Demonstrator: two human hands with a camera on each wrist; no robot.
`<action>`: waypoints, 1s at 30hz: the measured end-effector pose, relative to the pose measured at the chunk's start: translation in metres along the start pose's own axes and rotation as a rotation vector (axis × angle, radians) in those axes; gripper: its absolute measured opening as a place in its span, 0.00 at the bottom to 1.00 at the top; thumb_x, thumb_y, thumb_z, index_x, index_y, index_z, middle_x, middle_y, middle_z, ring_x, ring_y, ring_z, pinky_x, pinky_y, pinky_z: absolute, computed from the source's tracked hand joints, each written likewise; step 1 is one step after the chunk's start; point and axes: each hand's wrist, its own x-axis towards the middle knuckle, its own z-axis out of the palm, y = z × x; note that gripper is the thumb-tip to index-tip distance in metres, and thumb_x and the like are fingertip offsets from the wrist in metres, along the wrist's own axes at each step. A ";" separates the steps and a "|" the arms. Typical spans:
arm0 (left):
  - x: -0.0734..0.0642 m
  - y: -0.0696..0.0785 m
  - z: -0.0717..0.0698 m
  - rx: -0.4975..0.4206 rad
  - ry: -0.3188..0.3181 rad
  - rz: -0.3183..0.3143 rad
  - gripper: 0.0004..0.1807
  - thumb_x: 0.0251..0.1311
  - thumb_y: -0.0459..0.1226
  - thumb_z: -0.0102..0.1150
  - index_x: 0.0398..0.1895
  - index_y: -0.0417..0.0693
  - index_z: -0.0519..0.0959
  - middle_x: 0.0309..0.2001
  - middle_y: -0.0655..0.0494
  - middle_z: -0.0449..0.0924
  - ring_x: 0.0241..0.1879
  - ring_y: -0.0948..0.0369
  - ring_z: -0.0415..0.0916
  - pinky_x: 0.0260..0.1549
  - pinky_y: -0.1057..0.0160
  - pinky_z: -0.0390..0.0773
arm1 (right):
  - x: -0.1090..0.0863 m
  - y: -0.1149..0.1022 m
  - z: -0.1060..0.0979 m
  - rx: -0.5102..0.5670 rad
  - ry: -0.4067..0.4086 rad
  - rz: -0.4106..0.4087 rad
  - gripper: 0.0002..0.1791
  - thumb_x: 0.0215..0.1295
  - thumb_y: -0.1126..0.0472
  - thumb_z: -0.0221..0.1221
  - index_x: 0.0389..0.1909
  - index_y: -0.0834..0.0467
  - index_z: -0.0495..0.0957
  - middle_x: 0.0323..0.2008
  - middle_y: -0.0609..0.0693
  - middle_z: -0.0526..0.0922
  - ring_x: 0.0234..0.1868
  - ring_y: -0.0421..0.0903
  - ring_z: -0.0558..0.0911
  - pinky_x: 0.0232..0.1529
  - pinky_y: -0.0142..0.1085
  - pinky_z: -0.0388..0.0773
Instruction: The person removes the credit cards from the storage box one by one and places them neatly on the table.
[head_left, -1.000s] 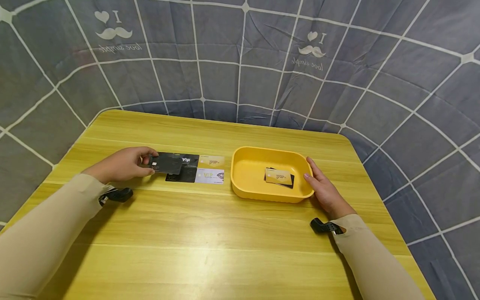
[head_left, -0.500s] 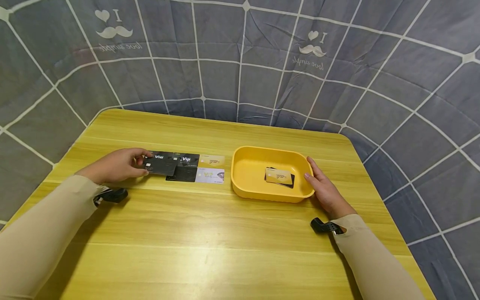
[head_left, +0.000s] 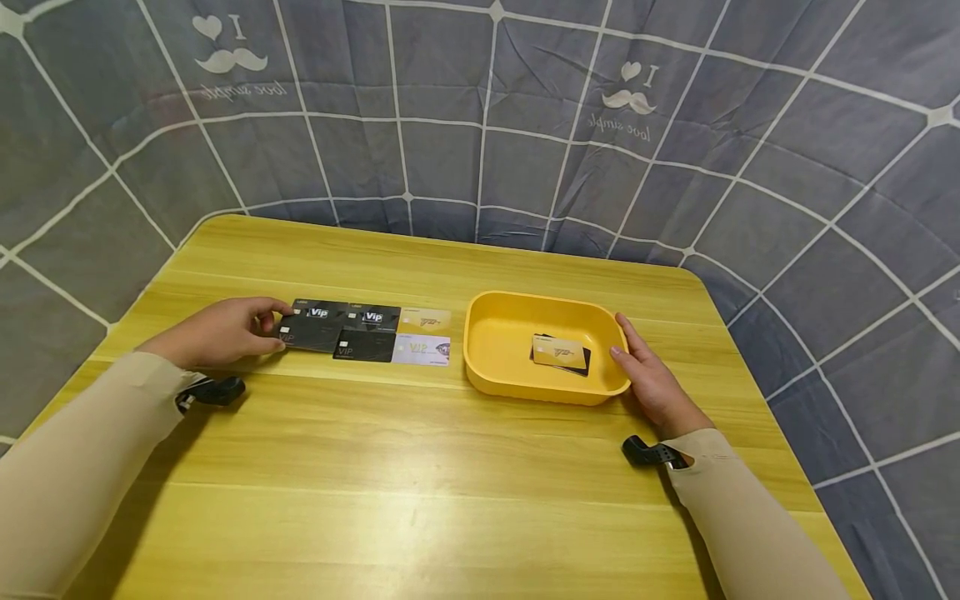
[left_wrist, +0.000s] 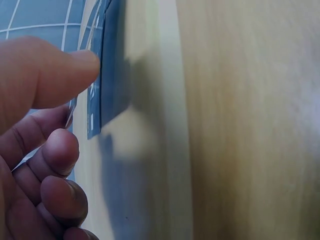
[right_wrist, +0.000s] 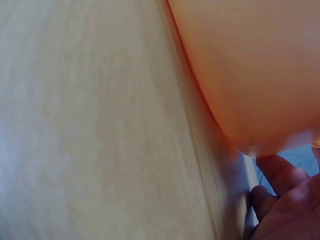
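My left hand (head_left: 225,332) pinches the left edge of a black VIP card (head_left: 309,337) between thumb and fingers. This card is close over the table and overlaps the lower part of a dark Vip card (head_left: 318,313). To its right, a second dark Vip card (head_left: 372,317) and a gold card (head_left: 425,320) form the upper row. Below them lie another black VIP card (head_left: 363,347) and a silver-white VIP card (head_left: 422,350). My right hand (head_left: 660,387) grips the right end of a yellow plastic bin (head_left: 543,392), thumb on the rim, fingers along the outside wall.
Inside the bin a gold card (head_left: 557,352) lies on a dark card (head_left: 587,360), which shows only at its edges. The wooden table (head_left: 480,500) ends at the back against a grey checked curtain (head_left: 442,158).
My left hand has drawn the black VIP card leftward, uncovering more of the dark cards behind and to its right. The right hand stays on the bin, which has not moved.
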 end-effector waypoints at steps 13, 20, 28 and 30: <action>-0.002 -0.004 0.000 -0.025 -0.006 -0.027 0.30 0.65 0.42 0.71 0.67 0.38 0.76 0.40 0.53 0.76 0.37 0.58 0.71 0.38 0.61 0.70 | 0.001 -0.002 0.000 -0.014 0.006 0.011 0.39 0.87 0.52 0.43 0.86 0.40 0.31 0.87 0.49 0.34 0.86 0.57 0.48 0.59 0.19 0.73; -0.002 -0.005 0.001 -0.036 -0.026 -0.029 0.31 0.66 0.44 0.71 0.68 0.38 0.75 0.39 0.53 0.76 0.36 0.58 0.70 0.37 0.61 0.69 | 0.000 -0.003 -0.001 -0.005 0.005 0.011 0.39 0.87 0.52 0.43 0.86 0.40 0.32 0.87 0.49 0.34 0.85 0.58 0.49 0.58 0.19 0.74; -0.003 -0.006 0.003 -0.039 -0.033 -0.031 0.30 0.66 0.43 0.71 0.67 0.38 0.76 0.38 0.54 0.75 0.36 0.59 0.69 0.38 0.61 0.68 | 0.001 -0.002 -0.001 -0.002 0.008 0.014 0.39 0.87 0.52 0.43 0.86 0.40 0.32 0.87 0.48 0.34 0.85 0.58 0.49 0.57 0.19 0.74; -0.003 -0.006 0.003 -0.043 -0.037 -0.036 0.30 0.66 0.42 0.71 0.67 0.38 0.76 0.38 0.54 0.74 0.35 0.59 0.69 0.38 0.60 0.67 | 0.001 -0.002 -0.001 -0.001 0.009 0.013 0.39 0.87 0.52 0.43 0.86 0.41 0.32 0.87 0.48 0.34 0.85 0.58 0.49 0.58 0.19 0.74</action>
